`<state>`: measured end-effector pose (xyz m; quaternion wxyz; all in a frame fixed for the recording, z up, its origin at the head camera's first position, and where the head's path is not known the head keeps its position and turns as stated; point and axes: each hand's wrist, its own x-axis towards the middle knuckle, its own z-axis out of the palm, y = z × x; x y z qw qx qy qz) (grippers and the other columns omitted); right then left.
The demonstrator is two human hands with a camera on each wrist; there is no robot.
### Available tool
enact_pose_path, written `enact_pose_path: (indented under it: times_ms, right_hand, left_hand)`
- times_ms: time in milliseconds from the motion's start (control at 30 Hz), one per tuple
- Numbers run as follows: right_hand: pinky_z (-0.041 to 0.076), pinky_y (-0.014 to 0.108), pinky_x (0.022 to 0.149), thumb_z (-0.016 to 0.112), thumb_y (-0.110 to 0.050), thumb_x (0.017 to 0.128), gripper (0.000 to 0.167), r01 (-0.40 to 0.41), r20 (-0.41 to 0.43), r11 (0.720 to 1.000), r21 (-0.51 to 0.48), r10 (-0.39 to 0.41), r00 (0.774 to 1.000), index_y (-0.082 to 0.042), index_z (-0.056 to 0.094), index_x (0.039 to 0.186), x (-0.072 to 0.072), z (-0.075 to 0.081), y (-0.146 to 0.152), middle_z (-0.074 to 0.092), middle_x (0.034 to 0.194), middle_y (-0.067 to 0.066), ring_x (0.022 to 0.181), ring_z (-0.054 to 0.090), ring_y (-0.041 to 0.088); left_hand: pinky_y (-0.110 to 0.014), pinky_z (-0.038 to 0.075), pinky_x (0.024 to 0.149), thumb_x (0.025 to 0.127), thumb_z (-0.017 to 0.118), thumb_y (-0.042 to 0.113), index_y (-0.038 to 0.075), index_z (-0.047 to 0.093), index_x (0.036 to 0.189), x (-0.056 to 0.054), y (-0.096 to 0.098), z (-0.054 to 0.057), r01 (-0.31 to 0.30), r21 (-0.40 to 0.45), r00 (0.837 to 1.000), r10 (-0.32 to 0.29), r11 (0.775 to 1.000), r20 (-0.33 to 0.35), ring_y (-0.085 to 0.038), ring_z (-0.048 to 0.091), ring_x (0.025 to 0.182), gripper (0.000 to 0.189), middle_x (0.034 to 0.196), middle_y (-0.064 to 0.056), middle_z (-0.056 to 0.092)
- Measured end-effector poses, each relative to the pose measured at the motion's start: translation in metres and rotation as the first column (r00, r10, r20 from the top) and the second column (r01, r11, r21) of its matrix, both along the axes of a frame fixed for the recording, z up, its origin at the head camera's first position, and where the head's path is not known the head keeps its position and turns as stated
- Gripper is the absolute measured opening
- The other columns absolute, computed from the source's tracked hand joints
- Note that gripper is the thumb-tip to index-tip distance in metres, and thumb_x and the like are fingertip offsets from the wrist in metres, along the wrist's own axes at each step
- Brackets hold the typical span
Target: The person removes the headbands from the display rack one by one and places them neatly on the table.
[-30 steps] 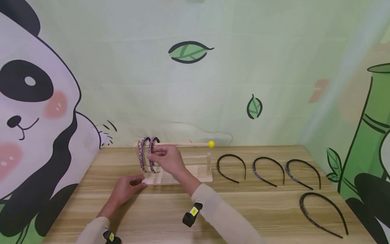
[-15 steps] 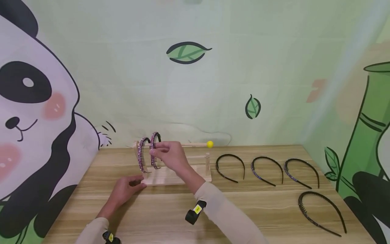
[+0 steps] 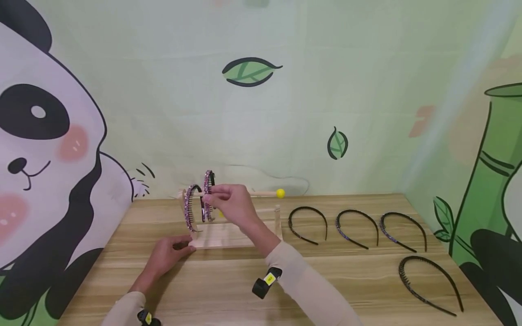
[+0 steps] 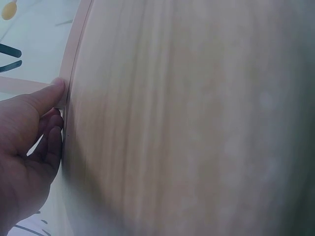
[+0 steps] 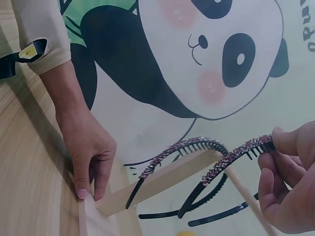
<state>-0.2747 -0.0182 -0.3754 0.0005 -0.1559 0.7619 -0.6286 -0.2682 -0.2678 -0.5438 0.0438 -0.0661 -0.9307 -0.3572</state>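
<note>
My right hand [image 3: 236,208] pinches a black toothed headband [image 3: 208,181] covered in pinkish-purple glitter, between thumb and fingers. This headband stands higher than a matching glitter headband [image 3: 189,208], which hangs at the left end of the wooden rack [image 3: 228,237]. In the right wrist view, the held headband [image 5: 229,160] has its open ends pointing down, beside the hanging one [image 5: 170,151]. At the rack's left front corner, my left hand [image 3: 167,253] grips the base. The left wrist view shows the thumb [image 4: 51,96] against its edge, with the fingers curled below.
The rack's upper rod ends in a yellow ball [image 3: 280,194]. Right of the rack lie a black headband [image 3: 308,208], two with bluish glitter [image 3: 344,231] and, nearer the front, another black toothed one [image 3: 432,262]. A printed panda curtain [image 3: 163,113] stands behind the table.
My right hand has raised its glitter headband up and slightly right, away from the one still hanging on the rack. A lower yellow ball now shows behind. My left hand stays at the rack's corner.
</note>
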Motion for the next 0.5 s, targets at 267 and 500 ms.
enact_pose_path:
  times_ms: [267,500]
  right_hand:
    - [0.059,0.026,0.082,0.078,-0.023,0.092,0.033,-0.014,-0.022,1.0,-0.023,0.014,1.0,-0.004,0.074,0.119,0.002,0.01,0.011,0.078,0.107,0.006,0.097,0.074,0.014]
    - [0.059,0.03,0.086,0.08,-0.022,0.091,0.033,-0.006,-0.012,0.999,-0.043,0.006,1.0,-0.005,0.074,0.118,0.002,0.013,0.022,0.079,0.105,0.006,0.097,0.075,0.016]
  left_hand:
    - [-0.047,0.054,0.092,0.093,0.078,0.022,0.003,0.075,0.119,0.0,0.001,0.001,-0.008,-0.01,1.0,0.008,1.0,-0.01,-0.027,0.069,0.108,0.032,0.12,-0.014,0.074]
    - [-0.046,0.054,0.092,0.093,0.078,0.024,0.005,0.076,0.119,-0.001,-0.001,-0.001,-0.009,-0.005,1.0,0.009,1.0,-0.003,-0.026,0.068,0.109,0.033,0.122,-0.013,0.073]
